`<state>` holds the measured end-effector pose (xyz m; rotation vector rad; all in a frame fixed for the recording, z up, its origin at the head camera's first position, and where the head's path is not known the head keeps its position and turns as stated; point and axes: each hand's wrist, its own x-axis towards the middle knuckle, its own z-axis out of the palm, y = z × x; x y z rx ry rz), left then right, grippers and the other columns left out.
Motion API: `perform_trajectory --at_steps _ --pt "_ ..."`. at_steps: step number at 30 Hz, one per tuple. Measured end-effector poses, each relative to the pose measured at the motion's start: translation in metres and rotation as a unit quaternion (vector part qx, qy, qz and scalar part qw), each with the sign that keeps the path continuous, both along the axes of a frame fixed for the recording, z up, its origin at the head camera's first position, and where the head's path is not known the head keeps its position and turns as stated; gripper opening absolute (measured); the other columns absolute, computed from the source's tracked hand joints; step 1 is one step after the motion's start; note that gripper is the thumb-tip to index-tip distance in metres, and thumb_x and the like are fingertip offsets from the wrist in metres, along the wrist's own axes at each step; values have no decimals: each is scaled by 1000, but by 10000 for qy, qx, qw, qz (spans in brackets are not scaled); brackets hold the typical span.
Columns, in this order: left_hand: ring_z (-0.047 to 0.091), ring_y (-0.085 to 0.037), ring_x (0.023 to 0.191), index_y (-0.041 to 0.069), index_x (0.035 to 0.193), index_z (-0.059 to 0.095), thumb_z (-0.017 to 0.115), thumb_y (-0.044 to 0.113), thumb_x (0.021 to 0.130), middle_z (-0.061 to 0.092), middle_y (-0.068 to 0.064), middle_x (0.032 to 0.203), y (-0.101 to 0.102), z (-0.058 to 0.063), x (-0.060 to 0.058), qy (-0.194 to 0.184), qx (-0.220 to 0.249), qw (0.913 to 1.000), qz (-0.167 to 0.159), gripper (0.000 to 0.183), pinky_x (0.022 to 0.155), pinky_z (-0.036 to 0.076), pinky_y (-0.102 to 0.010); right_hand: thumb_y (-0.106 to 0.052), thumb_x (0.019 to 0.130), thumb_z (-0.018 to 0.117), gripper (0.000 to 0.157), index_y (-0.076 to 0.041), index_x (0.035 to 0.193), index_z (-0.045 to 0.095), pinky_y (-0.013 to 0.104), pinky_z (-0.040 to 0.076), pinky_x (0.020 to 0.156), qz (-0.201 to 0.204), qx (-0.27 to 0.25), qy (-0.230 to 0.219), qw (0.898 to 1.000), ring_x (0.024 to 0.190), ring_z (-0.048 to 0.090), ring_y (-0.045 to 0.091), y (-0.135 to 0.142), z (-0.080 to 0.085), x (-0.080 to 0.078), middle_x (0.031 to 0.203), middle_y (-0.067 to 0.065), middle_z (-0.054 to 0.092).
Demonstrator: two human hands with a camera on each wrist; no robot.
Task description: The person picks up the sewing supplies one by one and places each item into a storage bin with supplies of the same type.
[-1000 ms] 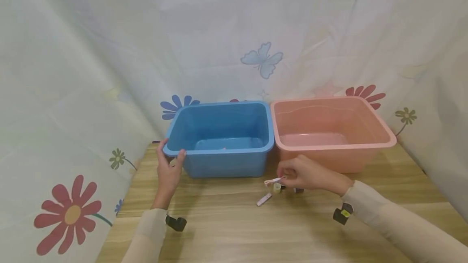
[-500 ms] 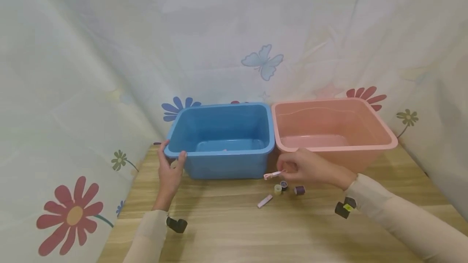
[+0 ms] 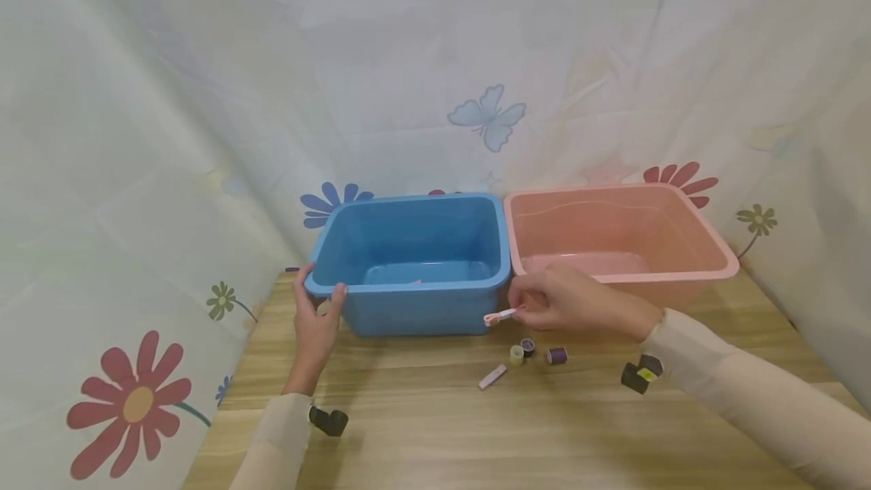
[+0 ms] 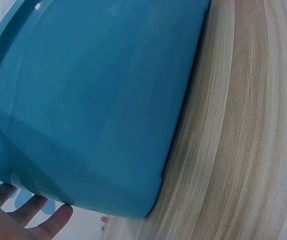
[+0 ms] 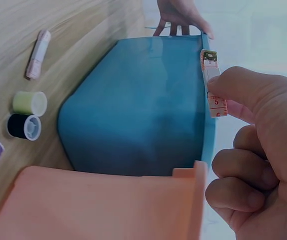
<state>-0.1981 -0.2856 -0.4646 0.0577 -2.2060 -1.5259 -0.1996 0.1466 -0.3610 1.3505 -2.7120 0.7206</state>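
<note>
My left hand (image 3: 317, 331) holds the blue plastic tub (image 3: 422, 312) at its front left corner, thumb on the front rim and fingers along the left side. Between thumb and index finger my right hand (image 3: 578, 301) pinches a short folded tape measure (image 5: 217, 104), white with red numbers. This tape hangs off the table, just in front of the blue tub's right front corner. Below it lie a pale yellow thread spool (image 3: 517, 355), a black thread spool (image 5: 23, 127) and a purple thread spool (image 3: 556, 355). A slim pale pink piece (image 3: 493, 376) lies nearer me.
A pink plastic tub (image 3: 680, 289) stands right beside the blue one, their rims close together. A tiny pinkish speck (image 3: 418, 281) shows inside the blue tub. The wooden table (image 3: 435, 437) backs onto a printed curtain (image 3: 381, 97).
My right hand has lifted the tape measure up and slightly left, away from the spools, which now show fully. The left hand keeps its hold on the blue tub.
</note>
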Motion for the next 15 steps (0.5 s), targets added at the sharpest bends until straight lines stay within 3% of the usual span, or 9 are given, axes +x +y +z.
perform_trajectory --at_steps 4,8,11,15 --pt "45 -37 137 36 159 21 65 43 100 35 -12 162 0 1 2 -55 51 10000 -59 73 104 43 -61 -22 91 78 11 -28 94 70 23 45 58 51 -74 37 10000 66 49 5 -2 6 -3 73 -10 55" --pt "44 -37 138 36 159 21 65 43 100 34 -12 162 1 2 3 -71 64 9999 -76 73 104 43 -61 -18 92 77 13 -28 96 70 24 49 58 80 -164 -242 9995 66 55 5 -4 15 -5 79 -13 62" --pt "45 -37 137 37 158 22 65 44 100 35 -11 162 1 2 2 -50 35 10000 -44 72 104 43 -61 -17 93 76 12 -28 96 71 24 48 57 93 -180 -295 9994 63 55 4 -4 21 -8 78 -16 63" --pt "46 -37 136 37 158 23 64 45 100 36 -13 161 0 0 1 -22 -12 10000 5 71 104 43 -61 -22 94 74 3 -24 95 73 24 40 54 172 -187 7 9997 56 46 4 -6 29 -15 66 -14 53"
